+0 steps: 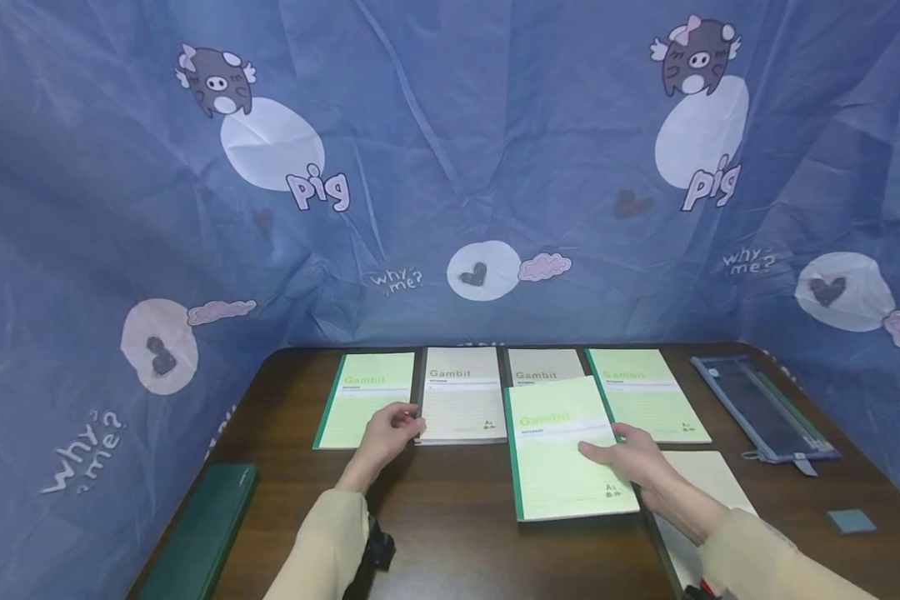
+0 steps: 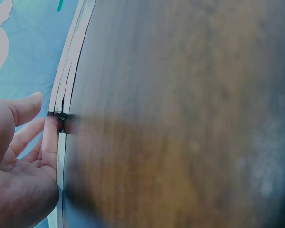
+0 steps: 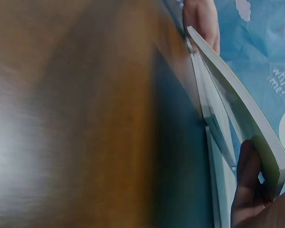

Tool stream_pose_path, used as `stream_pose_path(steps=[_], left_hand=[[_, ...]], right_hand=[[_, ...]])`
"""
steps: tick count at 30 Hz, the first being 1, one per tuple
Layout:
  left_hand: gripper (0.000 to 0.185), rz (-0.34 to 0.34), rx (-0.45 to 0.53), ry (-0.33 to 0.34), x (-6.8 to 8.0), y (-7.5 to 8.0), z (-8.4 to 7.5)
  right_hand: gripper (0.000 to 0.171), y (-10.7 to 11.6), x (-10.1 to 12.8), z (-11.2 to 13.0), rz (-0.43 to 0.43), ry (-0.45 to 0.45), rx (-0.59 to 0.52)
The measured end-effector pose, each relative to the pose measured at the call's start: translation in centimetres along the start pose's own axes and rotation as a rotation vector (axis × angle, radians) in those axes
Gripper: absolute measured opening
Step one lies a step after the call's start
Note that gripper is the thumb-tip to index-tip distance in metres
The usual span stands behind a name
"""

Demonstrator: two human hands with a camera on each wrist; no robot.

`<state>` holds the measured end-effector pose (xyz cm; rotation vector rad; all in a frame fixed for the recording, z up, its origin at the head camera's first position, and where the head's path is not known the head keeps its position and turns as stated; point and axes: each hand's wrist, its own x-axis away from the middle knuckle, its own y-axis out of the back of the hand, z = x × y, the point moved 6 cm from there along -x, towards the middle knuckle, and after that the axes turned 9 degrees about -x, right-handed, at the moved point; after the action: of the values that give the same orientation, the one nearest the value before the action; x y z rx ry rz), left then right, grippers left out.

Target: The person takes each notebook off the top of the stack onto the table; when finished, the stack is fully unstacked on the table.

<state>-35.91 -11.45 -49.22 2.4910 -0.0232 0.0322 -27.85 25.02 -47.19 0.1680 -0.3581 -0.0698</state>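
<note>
My right hand (image 1: 633,458) grips a light-green Gambit notebook (image 1: 562,450) by its right edge, thumb on the cover and fingers underneath. In the right wrist view that notebook (image 3: 249,111) is tilted up above the others. My left hand (image 1: 387,437) is at the lower left edge of a white Gambit notebook (image 1: 461,400). The left wrist view shows its fingertips against the black spines of stacked notebooks (image 2: 69,71), thumb held apart. Left of it lies another green notebook (image 1: 375,392). A second white notebook (image 1: 546,365) is partly covered by the held one.
At the back right lies a green notebook (image 1: 645,392), with a blue mesh zip pouch (image 1: 768,404) beside it. A pale notebook (image 1: 708,483) is under my right forearm. A small blue-grey square (image 1: 851,521) sits at the right, a dark green case (image 1: 202,533) at the left.
</note>
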Motion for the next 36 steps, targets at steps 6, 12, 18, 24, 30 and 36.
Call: stream_pose_path(steps=[6,12,18,24,30,36], left_hand=[[0.039,0.007,0.004,-0.001,0.2,0.1,-0.2],[0.04,0.009,0.004,-0.006,0.0,0.1,-0.3],[0.04,0.001,0.001,0.005,0.0,0.0,-0.2],[0.039,0.003,-0.003,0.007,0.0,-0.1,-0.1],[0.039,0.004,-0.002,0.01,-0.1,-0.1,0.0],[0.039,0.004,-0.003,0.009,-0.2,-0.2,0.2]], right_hand=[[0.08,0.8,2.0,-1.5,-0.01,-0.027,-0.036],[0.078,0.9,3.8,-3.0,-0.011,-0.066,-0.036],[0.072,0.7,5.1,-4.3,-0.005,-0.1,-0.017],[0.072,0.9,6.0,-4.9,-0.007,-0.106,0.036],[0.08,1.0,6.5,-5.3,-0.03,-0.103,0.1],[0.072,0.8,7.1,-5.3,-0.082,-0.044,0.169]])
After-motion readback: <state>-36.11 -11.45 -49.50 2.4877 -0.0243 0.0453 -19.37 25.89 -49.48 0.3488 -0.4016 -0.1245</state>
